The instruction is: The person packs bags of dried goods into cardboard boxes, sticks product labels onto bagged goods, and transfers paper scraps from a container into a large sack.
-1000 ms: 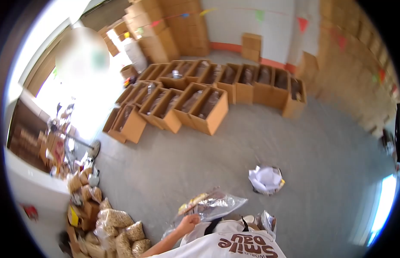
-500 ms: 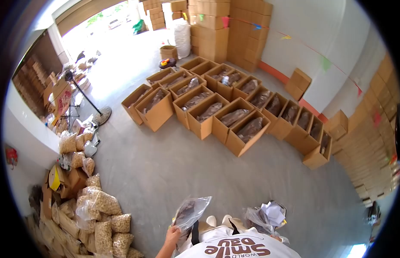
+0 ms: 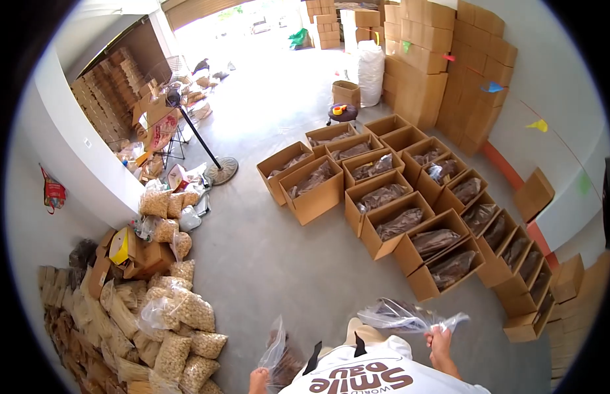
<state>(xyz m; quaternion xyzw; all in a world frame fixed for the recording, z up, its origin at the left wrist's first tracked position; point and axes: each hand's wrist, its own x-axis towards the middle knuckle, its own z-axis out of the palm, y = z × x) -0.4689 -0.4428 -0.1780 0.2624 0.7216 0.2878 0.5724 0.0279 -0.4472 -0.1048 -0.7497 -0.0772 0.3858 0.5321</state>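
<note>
My right hand point(image 3: 439, 343) is closed on the gathered end of a clear plastic bag with dark contents point(image 3: 400, 316), which stretches out to the left in front of my body. Low at the left of my apron, my left hand point(image 3: 259, 379) grips the edge of another clear plastic bag with dark contents point(image 3: 285, 361). That bag hangs beside my leg, partly hidden by the white apron point(image 3: 377, 374). Ahead and to the right, rows of open cardboard boxes point(image 3: 315, 203) stand on the floor, most with dark plastic-wrapped contents inside.
Bags of pale pieces point(image 3: 190, 308) are heaped at the left beside opened cartons point(image 3: 154, 259). A stand fan point(image 3: 219, 171) stands on the grey floor point(image 3: 272, 262). Beyond the rows are a stool with tape rolls point(image 3: 343, 113), a white sack point(image 3: 370, 72) and stacked cartons point(image 3: 416, 85).
My view has swung left. My right hand, earlier mostly hidden by a bag with white paper, is now forward with a dark-filled bag. My left hand is lower, still holding its bag.
</note>
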